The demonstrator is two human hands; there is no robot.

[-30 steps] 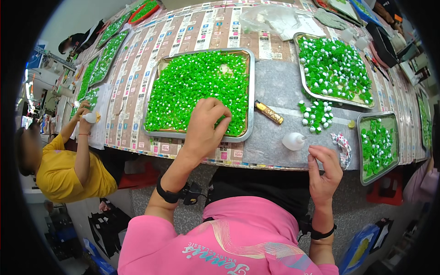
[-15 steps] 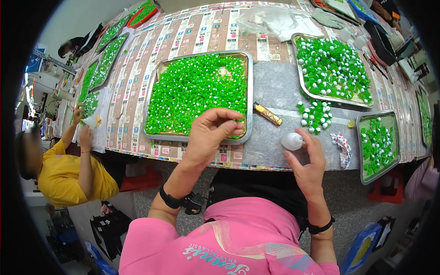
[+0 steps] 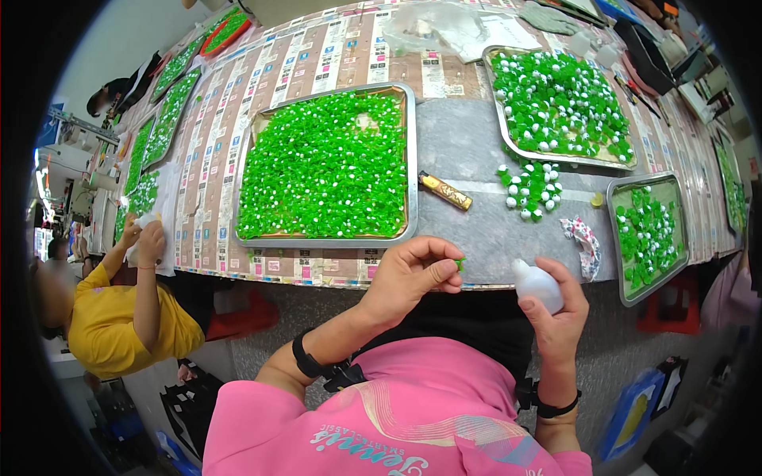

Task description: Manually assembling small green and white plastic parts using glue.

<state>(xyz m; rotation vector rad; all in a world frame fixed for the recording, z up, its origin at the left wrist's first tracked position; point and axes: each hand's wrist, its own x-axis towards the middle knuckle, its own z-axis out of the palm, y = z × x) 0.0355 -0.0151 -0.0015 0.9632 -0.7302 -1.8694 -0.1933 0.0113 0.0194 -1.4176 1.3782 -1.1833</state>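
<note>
My left hand [image 3: 414, 279] is closed in a pinch on a small green plastic piece [image 3: 460, 262], just off the table's near edge. Facing it, my right hand [image 3: 562, 321] grips a rounded white squeeze bottle [image 3: 541, 289], whose narrow nozzle tilts up and leftward. A short gap separates the nozzle from the green piece. Beyond my left hand lies a large metal tray [image 3: 411, 166] packed with similar green pieces dotted white. A loose cluster of green pieces with white balls [image 3: 533, 190] rests on the grey mat [image 3: 468, 238].
A gold-and-black lighter-like object [image 3: 446, 191] lies beside the large tray. At right are a tray of green-and-white pieces [image 3: 499, 119], a smaller tray [image 3: 613, 238] and a patterned cloth strip [image 3: 586, 244]. A person in a yellow shirt [image 3: 131, 321] works at left.
My left hand has moved from the large tray toward me and right, with a green piece in its pinch. My right hand has picked up the bottle and tilted its nozzle leftward.
</note>
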